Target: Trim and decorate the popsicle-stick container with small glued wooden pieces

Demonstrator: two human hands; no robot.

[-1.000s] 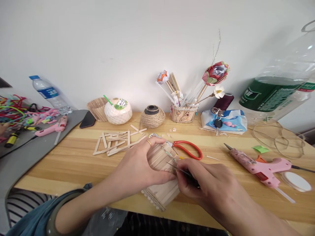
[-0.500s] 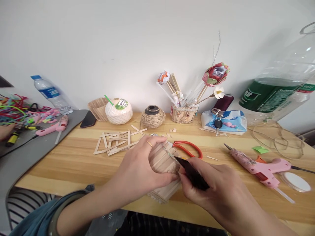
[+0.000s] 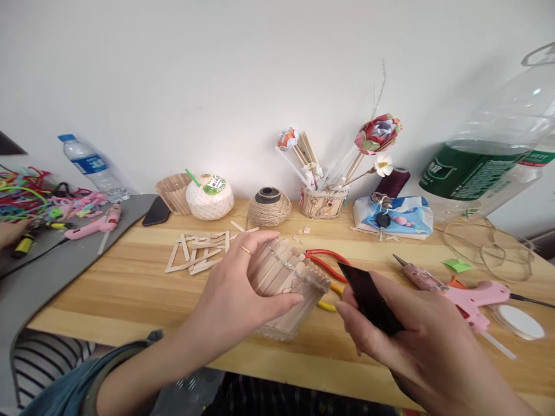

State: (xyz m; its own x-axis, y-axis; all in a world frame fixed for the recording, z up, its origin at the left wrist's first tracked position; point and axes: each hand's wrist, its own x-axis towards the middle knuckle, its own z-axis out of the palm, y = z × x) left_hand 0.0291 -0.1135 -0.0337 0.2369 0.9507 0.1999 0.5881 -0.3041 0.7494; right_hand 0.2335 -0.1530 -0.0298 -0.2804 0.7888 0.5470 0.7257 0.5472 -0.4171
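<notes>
The left hand grips a wooden stick box over the table's near side, while the right hand, clasping a black blade, has pulled away from it, so work there seems paused.

No lettering legible. Markings too small or blurred: blue bottle label, left; coconut sticker, centre-left; green bottle label, right.

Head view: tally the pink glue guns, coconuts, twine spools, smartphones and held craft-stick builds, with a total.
Pink glue guns: 2
Coconut: 1
Twine spool: 1
Smartphone: 1
Held craft-stick build: 1
Total: 6
</notes>
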